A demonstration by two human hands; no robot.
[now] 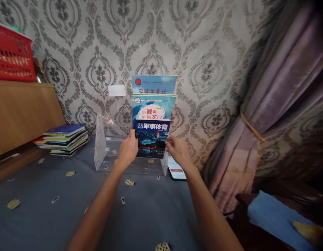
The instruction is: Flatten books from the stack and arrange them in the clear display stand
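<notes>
Between my two hands a dark blue book with a tank on its cover stands upright at the front tier of a clear acrylic book rack. My left hand grips the book's left edge, fingers closed. On the opposite edge my right hand pinches the cover's side. Behind it rises a light blue book with a white oval on its cover, and a taller blue book stands at the back. Their lower parts are hidden by the books in front.
A stack of books lies on the left beside a wooden cabinet bearing a red basket. Right of the rack is a lit phone or tablet. A tied curtain hangs at right, with a blue cloth below it.
</notes>
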